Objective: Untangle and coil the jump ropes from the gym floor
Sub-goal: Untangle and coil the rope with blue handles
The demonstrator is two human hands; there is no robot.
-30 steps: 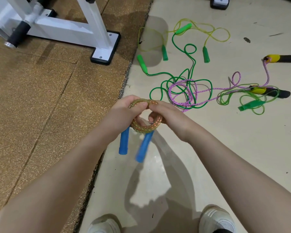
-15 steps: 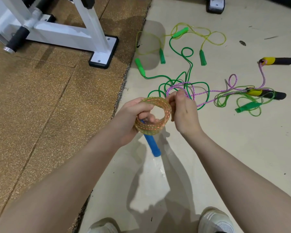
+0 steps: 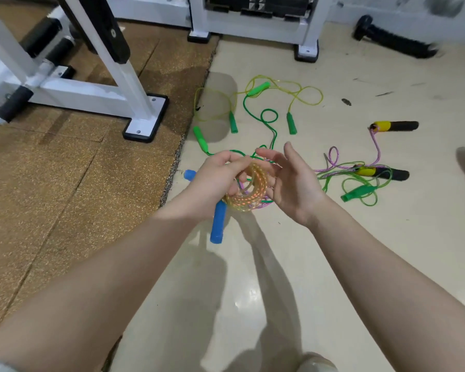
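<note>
My left hand (image 3: pixel 215 181) grips a coiled orange jump rope (image 3: pixel 253 189). One of its blue handles (image 3: pixel 218 222) hangs below the hand and the other blue handle (image 3: pixel 189 174) sticks out to the left. My right hand (image 3: pixel 290 181) is beside the coil with fingers spread, palm toward it, holding nothing. On the cream floor behind the hands lie tangled ropes: a green rope (image 3: pixel 270 116), a yellow rope with green handles (image 3: pixel 293 88), and a pink rope (image 3: pixel 376 146) with yellow-black handles (image 3: pixel 395 126).
A white gym machine frame (image 3: pixel 91 95) stands on the brown rubber mat (image 3: pixel 51 183) at the left. More white machine bases (image 3: pixel 253 25) stand at the back. A black bar (image 3: pixel 395 40) lies at the far right. My shoe (image 3: pixel 317 362) shows at the bottom.
My right hand has let go of the orange coil and opened. The left hand keeps the coil and has turned it, so one blue handle now points left. The view has tilted up.
</note>
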